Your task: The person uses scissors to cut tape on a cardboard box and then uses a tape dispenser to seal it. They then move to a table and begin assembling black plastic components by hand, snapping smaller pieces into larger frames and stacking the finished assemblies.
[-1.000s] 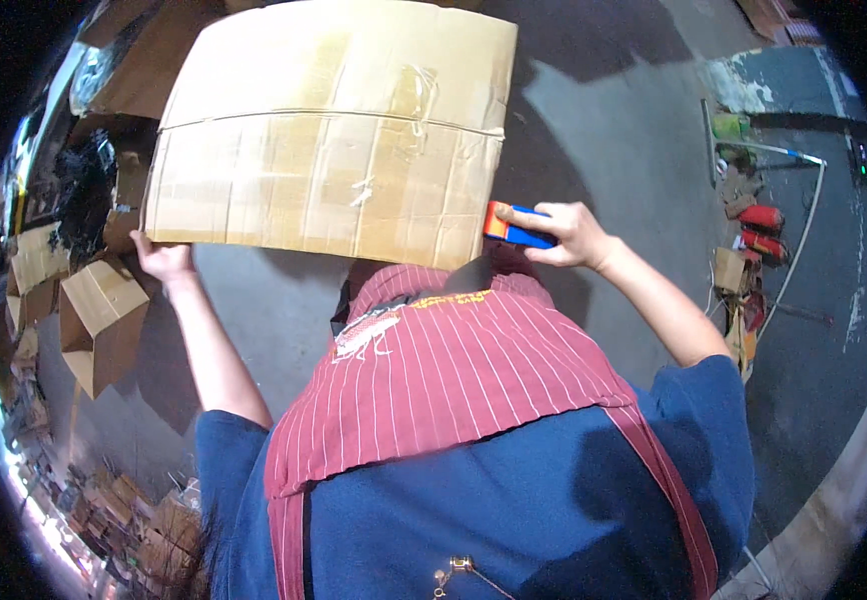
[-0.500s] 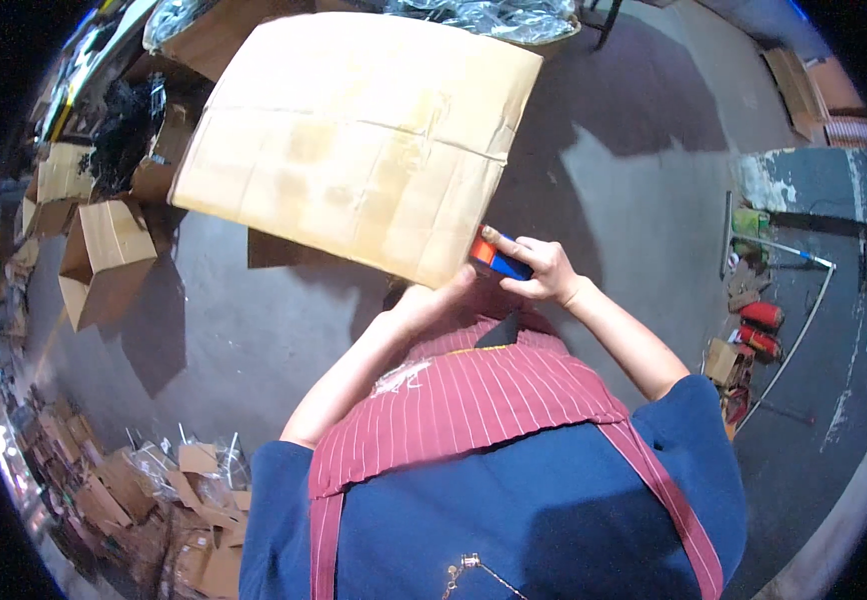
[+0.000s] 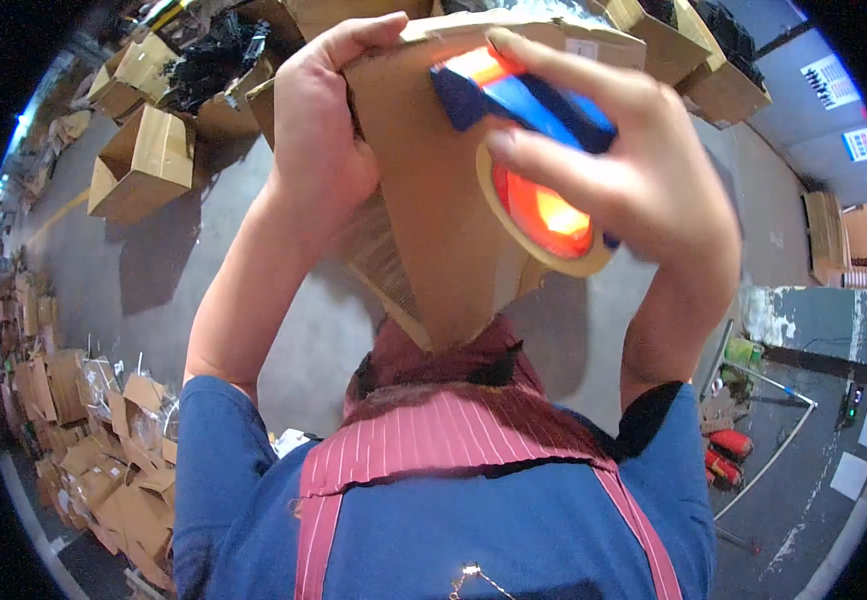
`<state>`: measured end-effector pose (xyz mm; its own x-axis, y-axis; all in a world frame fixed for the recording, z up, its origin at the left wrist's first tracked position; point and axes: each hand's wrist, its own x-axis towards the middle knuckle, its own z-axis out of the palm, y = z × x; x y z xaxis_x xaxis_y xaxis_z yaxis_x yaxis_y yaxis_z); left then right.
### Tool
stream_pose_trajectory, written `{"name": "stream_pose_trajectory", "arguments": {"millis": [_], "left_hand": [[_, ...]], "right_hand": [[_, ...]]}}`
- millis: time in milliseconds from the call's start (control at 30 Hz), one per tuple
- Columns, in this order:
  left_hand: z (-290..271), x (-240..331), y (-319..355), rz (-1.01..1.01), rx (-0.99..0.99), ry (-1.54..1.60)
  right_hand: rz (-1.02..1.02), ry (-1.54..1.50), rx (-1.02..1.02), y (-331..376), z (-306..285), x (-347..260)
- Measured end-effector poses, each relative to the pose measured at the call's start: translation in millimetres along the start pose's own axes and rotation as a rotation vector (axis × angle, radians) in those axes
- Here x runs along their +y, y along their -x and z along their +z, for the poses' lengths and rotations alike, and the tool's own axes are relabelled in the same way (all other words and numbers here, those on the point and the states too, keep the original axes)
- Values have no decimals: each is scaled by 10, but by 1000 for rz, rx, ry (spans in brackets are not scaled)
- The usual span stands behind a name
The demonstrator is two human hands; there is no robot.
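A brown cardboard box is held up in front of my chest, tilted, with one flap side toward me. My left hand grips its left edge, thumb over the top and the other fingers partly hidden. In my right hand is a blue and orange tape dispenser, its head close against the upper part of the box. A roll of tape with a pale rim and bright orange hub sits in it, below my thumb. My right hand is slightly blurred.
An open carton stands on the grey floor at the left, with flattened cardboard heaped at the lower left. More cartons lie at the far right. Red fire extinguishers and a white pole are at the right.
The box has been raised nearer and turned, so a narrower side now faces me. My left hand moved up its left edge. My right hand brought the tape dispenser up against it.
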<state>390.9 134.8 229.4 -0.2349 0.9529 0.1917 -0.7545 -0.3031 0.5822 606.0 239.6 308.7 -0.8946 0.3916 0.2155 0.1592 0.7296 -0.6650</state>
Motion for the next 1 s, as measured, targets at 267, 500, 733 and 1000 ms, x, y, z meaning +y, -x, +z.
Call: {"name": "stream_pose_trajectory", "arguments": {"millis": [267, 500, 733, 1000], "left_hand": [[-18, 548, -192, -30, 57, 63], [-763, 844, -211, -92, 90, -223], [-1569, 1321, -684, -67, 229, -225], [-2184, 1703, -717, 53, 664, -245]], "right_hand": [[150, 195, -219, -790, -57, -809], [207, 297, -207, -1488, 570, -843], [295, 370, -98, -1457, 1003, -839], [365, 153, -95, 313, 1200, -415]]}}
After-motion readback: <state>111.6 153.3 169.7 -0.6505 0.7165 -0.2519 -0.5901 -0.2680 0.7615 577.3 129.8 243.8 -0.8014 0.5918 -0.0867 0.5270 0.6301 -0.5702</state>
